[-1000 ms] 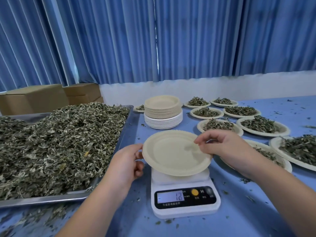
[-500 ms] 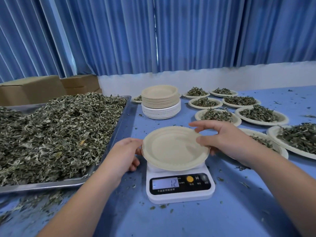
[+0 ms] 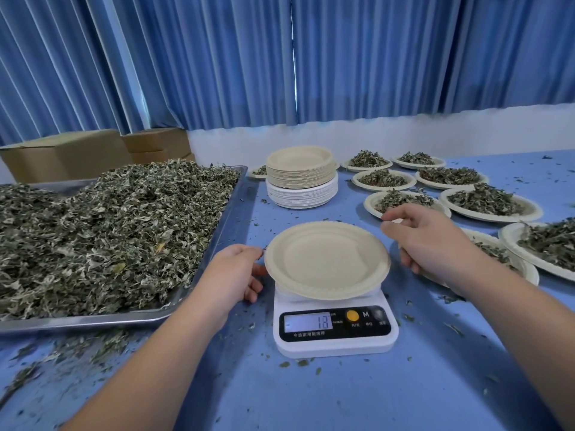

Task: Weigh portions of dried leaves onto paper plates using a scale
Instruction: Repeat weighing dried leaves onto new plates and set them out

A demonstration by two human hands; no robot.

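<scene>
Resting on scale (image 3: 336, 345), paper plate (image 3: 326, 259); left fingers (image 3: 255, 270) at rim, grip unclear; right fingers (image 3: 396, 215) released, beside.

Bright, diffuse light enters through the curtains (image 3: 217, 57) behind the scale (image 3: 334, 332). Shadows beneath the scale are soft. Its backlit display (image 3: 308, 321) reads clearly. Curtain folds far from the scale bow; edges are slightly soft.

Before me the plate (image 3: 326, 259) sits on the scale (image 3: 334, 340). The tray (image 3: 93, 320) heaped with leaves (image 3: 109, 228) lies to its left, the plate stack (image 3: 301, 178) behind it, and filled plates (image 3: 491, 206) spread to the right.
</scene>
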